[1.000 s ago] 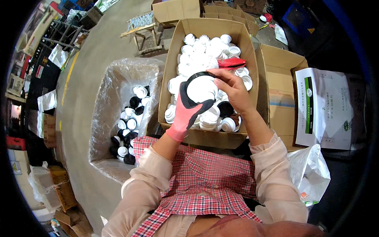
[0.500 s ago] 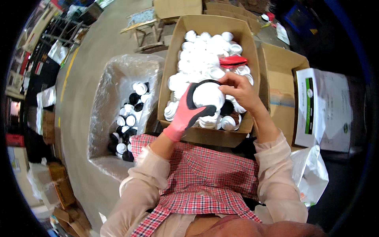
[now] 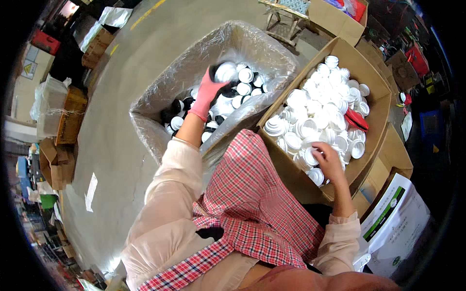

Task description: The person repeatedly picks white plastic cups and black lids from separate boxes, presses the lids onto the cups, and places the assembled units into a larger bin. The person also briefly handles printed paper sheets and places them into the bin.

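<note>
My left hand (image 3: 208, 94), in a pink and black glove, is over the plastic-lined box (image 3: 145, 109) on the left. A round white plastic lid (image 3: 225, 72) sits between its thumb and fingers, slightly blurred. Below and around it lie several white-topped and black pieces (image 3: 246, 75). On the right, my bare right hand (image 3: 331, 163) reaches into the cardboard box (image 3: 374, 89) heaped with white lids (image 3: 318, 99). Its bent fingers and thumb close on the rim of a white lid (image 3: 307, 157) near the front of the heap.
A red pouch-like thing (image 3: 357, 120) lies on the lids at the right. Beside that box stand an open cardboard carton (image 3: 394, 150) and a white printed box (image 3: 398, 223). A small stool (image 3: 286, 19) is at the back, and cartons (image 3: 58, 165) stand along the left.
My view has turned to the left. My left hand has moved the white lid from above the cardboard box to the lined box. My right hand has left that lid and come down onto the heap.
</note>
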Action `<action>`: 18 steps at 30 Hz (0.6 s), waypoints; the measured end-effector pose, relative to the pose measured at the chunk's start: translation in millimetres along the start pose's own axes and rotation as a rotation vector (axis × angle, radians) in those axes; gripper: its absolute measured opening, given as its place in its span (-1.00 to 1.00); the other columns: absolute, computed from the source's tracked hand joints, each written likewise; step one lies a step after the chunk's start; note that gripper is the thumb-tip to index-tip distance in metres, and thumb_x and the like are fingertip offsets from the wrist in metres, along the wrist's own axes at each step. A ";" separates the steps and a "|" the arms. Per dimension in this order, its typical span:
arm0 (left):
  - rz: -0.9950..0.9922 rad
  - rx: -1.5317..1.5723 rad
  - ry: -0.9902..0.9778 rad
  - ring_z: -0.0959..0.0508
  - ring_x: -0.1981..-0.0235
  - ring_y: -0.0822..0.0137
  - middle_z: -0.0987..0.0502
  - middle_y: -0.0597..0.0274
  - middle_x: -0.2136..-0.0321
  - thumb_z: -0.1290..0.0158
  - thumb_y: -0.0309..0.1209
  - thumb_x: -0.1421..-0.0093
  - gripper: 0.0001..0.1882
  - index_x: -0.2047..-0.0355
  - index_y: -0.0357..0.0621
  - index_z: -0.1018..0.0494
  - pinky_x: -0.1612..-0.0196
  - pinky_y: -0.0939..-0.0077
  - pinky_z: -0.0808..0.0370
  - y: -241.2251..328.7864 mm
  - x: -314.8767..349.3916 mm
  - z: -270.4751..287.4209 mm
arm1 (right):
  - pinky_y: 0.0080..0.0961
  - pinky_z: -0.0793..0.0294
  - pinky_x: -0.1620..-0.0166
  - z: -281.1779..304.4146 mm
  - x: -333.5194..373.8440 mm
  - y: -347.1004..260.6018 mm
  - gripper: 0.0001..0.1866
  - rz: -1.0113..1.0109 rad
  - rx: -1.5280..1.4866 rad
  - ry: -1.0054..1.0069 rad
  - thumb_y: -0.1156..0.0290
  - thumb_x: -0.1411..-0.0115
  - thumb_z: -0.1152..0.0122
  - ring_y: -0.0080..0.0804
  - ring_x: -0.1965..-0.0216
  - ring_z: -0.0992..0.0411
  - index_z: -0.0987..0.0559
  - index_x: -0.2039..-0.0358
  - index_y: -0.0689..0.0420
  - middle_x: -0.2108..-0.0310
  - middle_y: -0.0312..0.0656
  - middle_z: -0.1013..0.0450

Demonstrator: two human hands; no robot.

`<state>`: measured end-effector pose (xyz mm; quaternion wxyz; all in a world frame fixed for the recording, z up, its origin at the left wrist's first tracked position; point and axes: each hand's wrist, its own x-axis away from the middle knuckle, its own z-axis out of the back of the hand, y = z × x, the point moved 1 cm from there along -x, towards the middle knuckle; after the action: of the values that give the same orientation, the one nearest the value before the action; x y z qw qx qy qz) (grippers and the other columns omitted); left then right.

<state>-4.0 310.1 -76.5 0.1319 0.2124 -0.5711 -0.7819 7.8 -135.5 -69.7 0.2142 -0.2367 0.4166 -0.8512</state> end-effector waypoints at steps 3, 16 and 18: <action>0.258 -0.467 -0.027 -0.46 -0.04 0.07 -0.45 -0.08 0.00 -0.36 -0.26 0.17 -0.15 -0.12 -0.24 -0.24 -0.09 0.33 -0.38 -155.1 37.6 30.4 | -0.22 -0.27 -0.11 -49.3 -11.1 6.6 -0.45 0.320 0.360 0.068 0.35 -0.07 -0.29 0.04 -0.08 -0.25 -0.37 -0.07 0.20 -0.08 0.03 -0.28; 0.211 -1.058 -0.242 -0.33 -0.11 0.02 -0.40 0.02 0.03 -0.20 -0.07 0.01 -0.31 -0.07 -0.15 -0.31 -0.17 -0.05 -0.18 -286.9 24.8 -8.6 | -0.12 -0.26 -0.05 -98.2 -30.3 19.7 -0.59 0.283 0.564 -0.124 0.37 0.00 -0.27 0.00 0.03 -0.30 -0.47 0.13 0.27 0.05 0.00 -0.36; 0.073 -0.893 0.102 -0.39 0.02 -0.04 -0.42 -0.07 0.11 -0.20 -0.14 -0.01 -0.34 -0.05 -0.26 -0.31 -0.05 0.12 -0.33 -314.6 -4.3 10.6 | -0.12 -0.26 -0.05 -99.1 -35.8 22.0 -0.59 0.289 0.542 -0.161 0.36 0.01 -0.27 0.00 0.04 -0.30 -0.47 0.15 0.27 0.05 -0.01 -0.36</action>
<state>6.1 419.3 -371.6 0.2658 0.1527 -0.1778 -0.9351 -17.7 -67.5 -149.2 0.4204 -0.1763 0.1855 -0.8705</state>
